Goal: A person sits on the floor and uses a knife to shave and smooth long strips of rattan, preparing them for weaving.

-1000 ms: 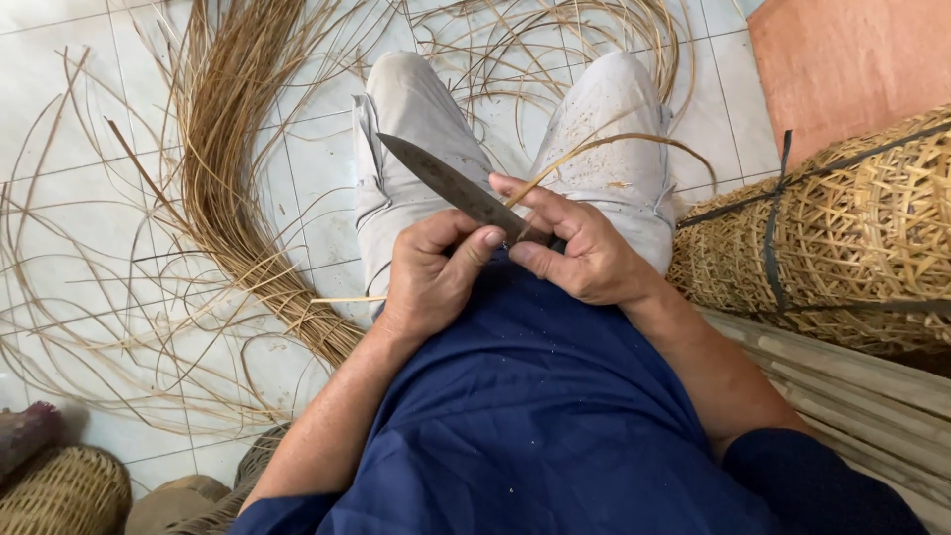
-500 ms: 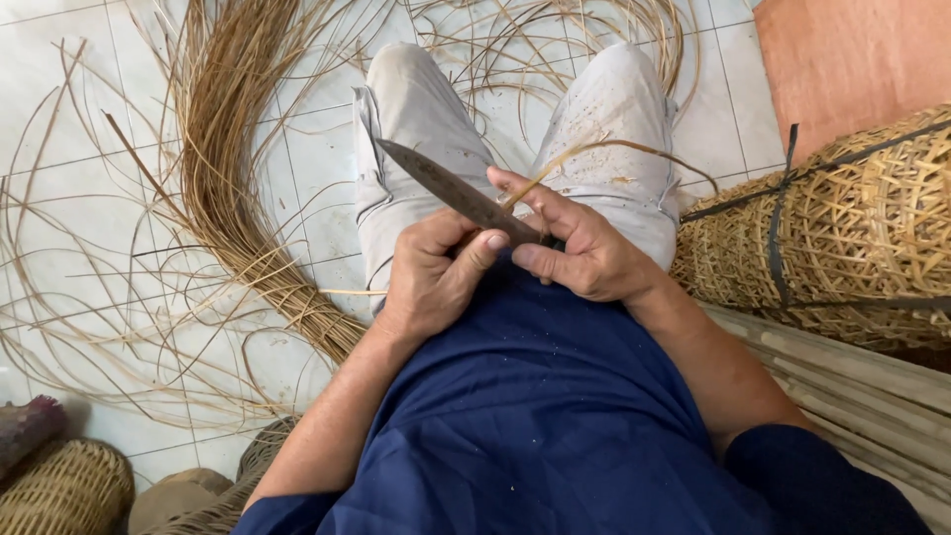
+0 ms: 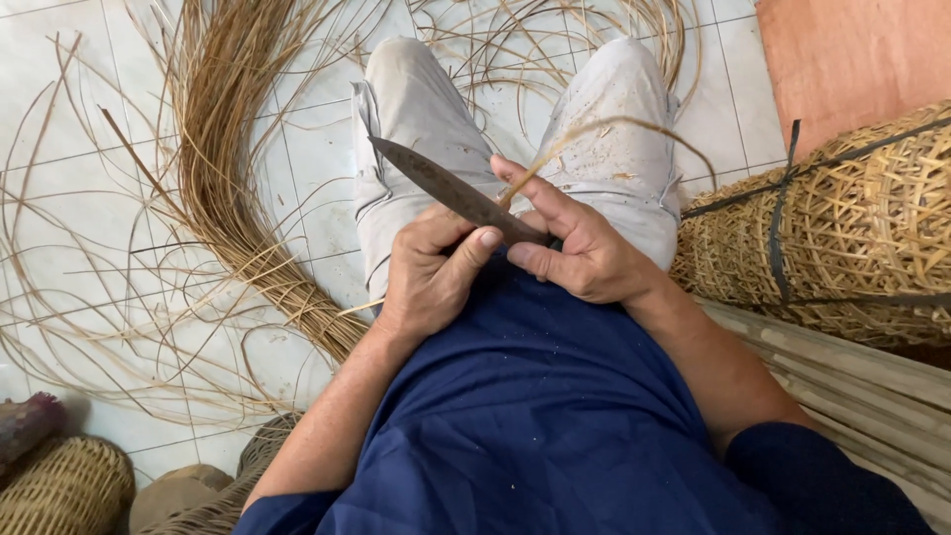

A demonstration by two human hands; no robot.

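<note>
The right hand point(image 3: 584, 253) grips the handle end of a dark knife point(image 3: 451, 190), fingers wrapped tight, the blade slanting up and left over the lap; the left hand point(image 3: 426, 277) is curled closed just beside it, thumb pressed against the blade's flat, pinching a thin rattan strip point(image 3: 614, 124) that arcs up and right over the pale trousers point(image 3: 614, 139); a thick bundle of rattan strands point(image 3: 228, 149) sweeps across the tiled floor point(image 3: 59, 99) at left; stacked woven baskets point(image 3: 842, 228), tied with dark straps, lie at right.
</note>
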